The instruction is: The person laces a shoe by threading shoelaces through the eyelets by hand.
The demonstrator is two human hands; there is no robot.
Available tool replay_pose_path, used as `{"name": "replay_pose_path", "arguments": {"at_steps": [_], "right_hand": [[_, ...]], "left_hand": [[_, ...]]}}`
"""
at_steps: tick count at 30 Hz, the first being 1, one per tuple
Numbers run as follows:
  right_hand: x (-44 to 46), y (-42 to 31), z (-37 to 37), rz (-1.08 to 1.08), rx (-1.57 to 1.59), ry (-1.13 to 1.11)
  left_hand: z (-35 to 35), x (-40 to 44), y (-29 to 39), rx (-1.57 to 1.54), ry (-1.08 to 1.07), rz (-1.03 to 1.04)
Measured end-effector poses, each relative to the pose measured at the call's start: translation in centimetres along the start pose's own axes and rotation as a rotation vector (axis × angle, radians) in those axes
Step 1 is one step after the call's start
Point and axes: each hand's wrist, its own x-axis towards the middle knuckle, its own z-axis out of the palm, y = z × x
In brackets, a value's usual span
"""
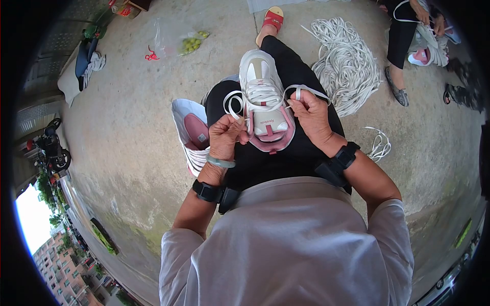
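A white and beige sneaker (pixel 258 64) with pink lining rests across my lap, its toe pointing away from me. White shoelace (pixel 263 93) crosses the front of it in rows, and the tongue lies toward me. At the shoe's left edge, the fingers of my left hand (pixel 226 135) pinch one part of the lace, which loops up above them. My right hand (pixel 312 116) grips the other part beside the right eyelets, with a loop over the fingers. The exact lace tips are too small to make out.
More pink-lined shoes (pixel 196 130) stand at my left. A big heap of white laces (pixel 349 66) lies on the concrete to the right, with a smaller bunch (pixel 378 145) nearer. Green fruit (pixel 193 43) sits in a plastic bag. Another person's hands (pixel 429 18) work upper right.
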Motion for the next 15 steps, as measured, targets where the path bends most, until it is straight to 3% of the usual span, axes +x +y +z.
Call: {"name": "replay_pose_path", "arguments": {"at_steps": [2, 4, 5, 7, 9, 10, 12, 13, 15], "right_hand": [[0.1, 0.1, 0.0, 0.002, -0.039, -0.010], [0.5, -0.6, 0.2, -0.210, -0.247, -0.022], [0.7, -0.8, 0.3, -0.211, -0.248, -0.023], [1.1, -0.9, 0.4, -0.644, -0.485, -0.097], [0.9, 0.6, 0.8, -0.457, -0.543, -0.258], [0.5, -0.8, 1.1, -0.122, -0.664, -0.348], [0.3, -0.5, 0.3, -0.217, -0.529, -0.127], [-0.1, -1.4, -1.1, -0.101, -0.372, -0.148], [-0.9, -2.0, -4.8, -0.160, -0.325, -0.032]], "left_hand": [[-0.1, 0.0, 0.0, -0.008, -0.010, -0.005], [-0.1, 0.1, 0.0, 0.003, -0.017, -0.006], [-0.2, 0.1, 0.1, 0.014, -0.024, -0.005], [0.2, -0.1, 0.2, 0.009, -0.012, 0.015], [-0.3, -0.4, 0.0, 0.170, 0.019, 0.093], [-0.1, -0.6, 0.1, 0.162, 0.055, 0.085], [0.2, -0.4, 0.4, 0.030, 0.007, 0.076], [-0.2, -0.1, 0.0, 0.058, -0.023, 0.121], [-0.8, 0.1, 0.2, 0.193, -0.016, 0.136]]}}
